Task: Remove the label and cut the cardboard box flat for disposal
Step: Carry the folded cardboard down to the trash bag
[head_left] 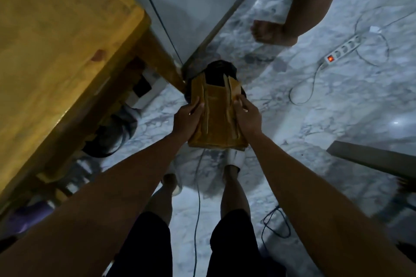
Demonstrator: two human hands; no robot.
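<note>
I look straight down at a flattened brown cardboard box [217,114], folded into a stack of panels and held in the air above my feet. My left hand [186,119] grips its left edge, fingers curled over the top. On the opposite edge my right hand [246,117] holds it, thumb and fingers pinching the panel. The far end of the cardboard overlaps a black bin or bag [219,72] on the floor by the wall corner. No label or cutting tool is visible.
A yellow wooden table [56,51] fills the left, with bags and boxes under it. Another person's bare foot [272,31] stands on the marble floor at upper right. A white power strip [343,49] and cables [301,90] lie on the floor.
</note>
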